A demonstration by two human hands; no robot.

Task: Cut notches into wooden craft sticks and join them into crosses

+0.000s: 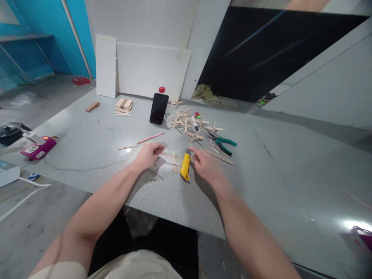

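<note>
My left hand (pixel 149 155) is closed, its fingertips pinching the end of a wooden craft stick (pixel 167 155). That stick meets another craft stick (pixel 175 163) lying crosswise on the table. Just right of these lies a yellow utility knife (pixel 185 166), its head pointing away from me. With the index finger stretched out, my right hand (pixel 205 164) reaches to the knife's head; the other fingers are partly curled and I see nothing held in them. Beyond my right hand, a long thin stick (pixel 220 157) and pliers with green handles (pixel 223 144) lie on the table.
Several star-shaped stick pieces (pixel 186 123) and a white marker (pixel 194 123) lie beyond my hands. A black phone (pixel 159 109) leans upright before a red-capped bottle (pixel 162 89). A stack of craft sticks (pixel 124 104), a patterned strip (pixel 150 137) and a purple power strip (pixel 39 149) are leftward.
</note>
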